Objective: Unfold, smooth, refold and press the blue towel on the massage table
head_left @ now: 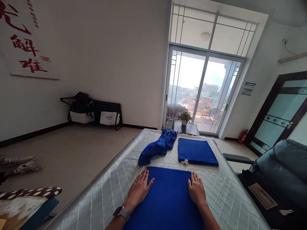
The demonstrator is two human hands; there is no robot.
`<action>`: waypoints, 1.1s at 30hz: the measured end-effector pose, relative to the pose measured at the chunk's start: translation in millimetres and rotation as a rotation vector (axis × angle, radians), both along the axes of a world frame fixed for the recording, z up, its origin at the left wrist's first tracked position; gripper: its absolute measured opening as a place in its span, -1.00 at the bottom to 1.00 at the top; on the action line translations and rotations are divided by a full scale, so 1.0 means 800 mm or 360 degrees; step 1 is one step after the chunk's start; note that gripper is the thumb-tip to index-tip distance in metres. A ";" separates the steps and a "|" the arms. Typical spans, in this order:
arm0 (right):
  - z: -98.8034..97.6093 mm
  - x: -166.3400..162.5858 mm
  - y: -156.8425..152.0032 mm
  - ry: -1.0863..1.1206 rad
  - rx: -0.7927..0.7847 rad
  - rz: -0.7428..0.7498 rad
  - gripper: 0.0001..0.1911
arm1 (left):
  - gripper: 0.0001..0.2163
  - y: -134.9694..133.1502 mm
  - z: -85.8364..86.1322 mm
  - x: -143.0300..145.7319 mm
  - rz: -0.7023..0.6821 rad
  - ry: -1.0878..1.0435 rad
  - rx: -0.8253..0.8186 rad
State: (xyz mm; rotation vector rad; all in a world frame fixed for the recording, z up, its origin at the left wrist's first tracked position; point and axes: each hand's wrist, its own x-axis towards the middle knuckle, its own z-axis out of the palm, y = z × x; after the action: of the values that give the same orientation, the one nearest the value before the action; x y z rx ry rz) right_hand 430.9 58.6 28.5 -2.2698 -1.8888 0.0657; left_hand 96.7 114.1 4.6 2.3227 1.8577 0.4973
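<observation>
A flat blue cloth [169,198] lies in front of me on the silver quilted table cover [112,191]. My left hand [140,186] rests flat along its left edge, fingers stretched forward, with a watch on the wrist. Along the right edge lies my right hand [197,188], also flat with the fingers out. Beyond them sits a neatly folded blue cloth [197,150] with a white tag at its near left corner. To its left is a crumpled blue cloth [159,146]. The near end of the front cloth runs out of view.
At the table's far end stand a dark chair [185,127] and a potted plant [184,116]. A black leather armchair [283,169] is close on the right. A patterned cushion [26,207] is at lower left. A black bench [105,105] holding bags stands by the wall.
</observation>
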 end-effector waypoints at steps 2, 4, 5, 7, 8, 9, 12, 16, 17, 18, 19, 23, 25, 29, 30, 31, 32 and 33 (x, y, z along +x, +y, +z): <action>0.001 0.000 0.000 0.0019 -0.0001 -0.0017 -0.34 | -0.18 0.001 0.003 -0.003 0.0020 0.0026 -0.0040; 0.001 -0.001 0.000 0.0041 0.0004 -0.0017 -0.34 | -0.19 -0.002 0.006 0.004 0.0052 0.0049 -0.0024; 0.001 -0.001 0.000 0.0053 0.0010 -0.0010 -0.34 | -0.20 -0.005 0.008 0.012 0.0040 0.0054 0.0012; 0.001 0.000 0.000 0.0071 0.0022 0.0007 -0.34 | -0.26 -0.015 0.011 0.041 -0.0086 0.0044 0.0104; 0.001 0.000 0.000 0.0074 0.0025 0.0011 -0.34 | -0.31 -0.021 0.013 0.061 -0.0198 0.0028 0.0138; 0.001 0.000 0.000 0.0072 0.0025 0.0012 -0.34 | -0.35 -0.028 0.016 0.085 -0.0326 0.0007 0.0154; 0.002 0.000 -0.002 0.0043 0.0012 0.0005 -0.35 | -0.43 -0.041 0.027 0.166 -0.0699 -0.0099 0.0171; -0.001 0.002 -0.006 -0.0042 -0.0009 0.0066 -0.36 | -0.49 -0.039 0.041 0.258 -0.0859 -0.0200 0.0190; -0.002 0.003 -0.007 -0.0065 -0.0010 0.0081 -0.35 | -0.49 -0.037 0.042 0.273 -0.0866 -0.0207 0.0196; -0.004 0.004 -0.007 -0.0084 -0.0010 0.0087 -0.34 | -0.49 -0.034 0.042 0.285 -0.0864 -0.0211 0.0202; -0.005 0.005 -0.007 -0.0096 -0.0007 0.0085 -0.34 | -0.48 -0.032 0.041 0.293 -0.0856 -0.0211 0.0206; -0.008 0.005 -0.004 -0.0074 0.0000 0.0075 -0.34 | -0.45 -0.026 0.026 0.290 -0.0817 -0.0165 0.0215; -0.007 0.004 -0.001 -0.0040 0.0005 0.0065 -0.36 | -0.45 -0.020 0.018 0.272 -0.0795 -0.0126 0.0218; -0.001 0.000 0.001 0.0035 0.0020 0.0019 -0.36 | -0.42 0.002 0.006 0.212 -0.0657 -0.0051 0.0211; 0.000 0.000 0.001 0.0048 0.0023 0.0012 -0.36 | -0.40 0.008 0.004 0.194 -0.0602 -0.0030 0.0209; 0.001 0.000 0.001 0.0054 0.0026 0.0009 -0.35 | -0.39 0.015 0.003 0.174 -0.0544 -0.0008 0.0207; 0.001 0.000 0.001 0.0052 0.0029 0.0008 -0.35 | -0.39 0.021 0.001 0.154 -0.0485 0.0015 0.0207; 0.001 0.000 0.000 0.0046 0.0031 0.0010 -0.35 | -0.40 0.026 0.000 0.133 -0.0428 0.0035 0.0206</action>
State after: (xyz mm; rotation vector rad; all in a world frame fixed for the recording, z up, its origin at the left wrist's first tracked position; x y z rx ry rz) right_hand 431.0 58.9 29.1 -2.2381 -1.8737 0.0802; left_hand 203.1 134.9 4.6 2.6189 1.5285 0.5727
